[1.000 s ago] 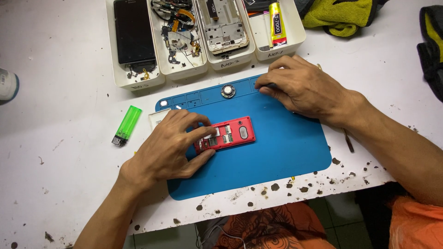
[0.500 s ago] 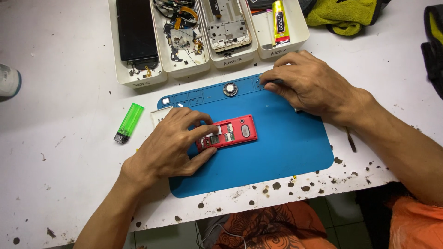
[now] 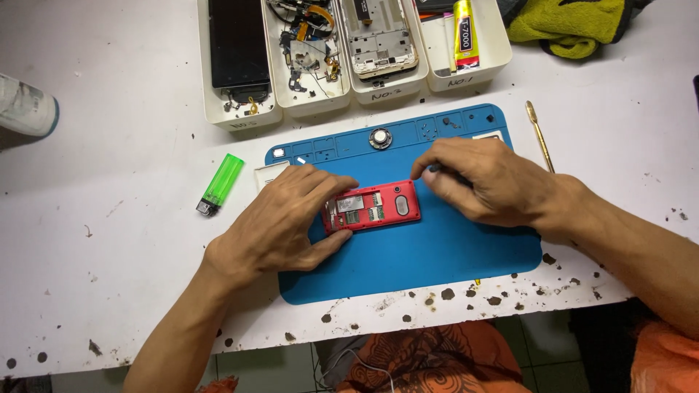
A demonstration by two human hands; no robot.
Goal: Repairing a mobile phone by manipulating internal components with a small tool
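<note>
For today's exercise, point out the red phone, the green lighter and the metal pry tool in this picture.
red phone (image 3: 373, 206), head view, on its opened back.
green lighter (image 3: 221, 181), head view, on the middle of its body.
metal pry tool (image 3: 539, 136), head view, on its thin shaft.

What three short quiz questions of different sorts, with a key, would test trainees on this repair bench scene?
1. True or false: the left hand rests on the red phone.
2. Which thing lies left of the blue mat? A green lighter; B yellow glue tube; C metal pry tool.
3. How many white trays stand in the row behind the mat?

Key: 1 true. 2 A. 3 four. The right hand sits just right of the phone, fingertips bunched over a small dark thing.
</note>
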